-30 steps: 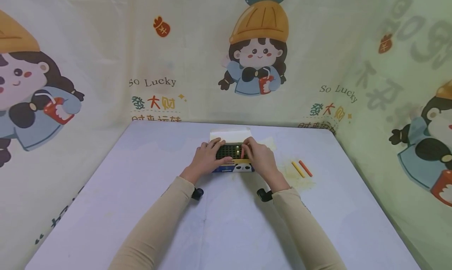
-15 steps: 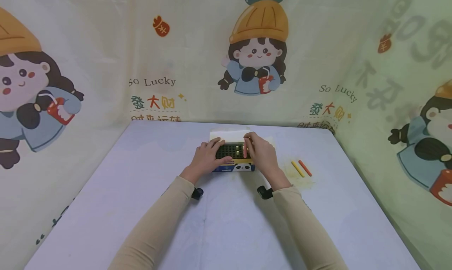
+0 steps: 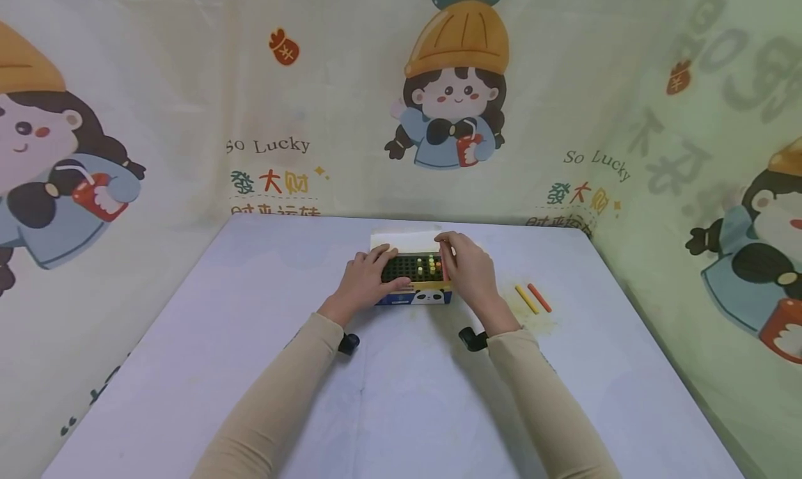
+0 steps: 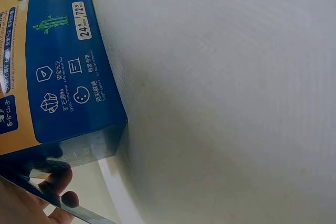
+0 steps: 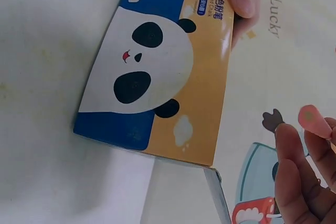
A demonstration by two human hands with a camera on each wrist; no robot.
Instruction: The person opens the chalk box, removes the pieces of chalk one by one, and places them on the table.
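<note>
A chalk box with a panda on its blue and yellow front stands on the white table. Its top is open on a dark insert full of holes, and several yellow, pale and orange chalk ends show at the right part. My left hand grips the box's left end, thumb along the front edge. Over the right end, my right hand pinches a pink chalk stick between thumb and fingers; its end points at the camera in the right wrist view, out past the box's top.
A yellow chalk stick and an orange chalk stick lie side by side on the table, right of the box. The box's white lid flap stands behind the insert. A printed cloth hangs along the back.
My right hand has shifted slightly right with the pink chalk, from over the insert to the box's right end, uncovering more chalk ends. My left hand stays in place.
</note>
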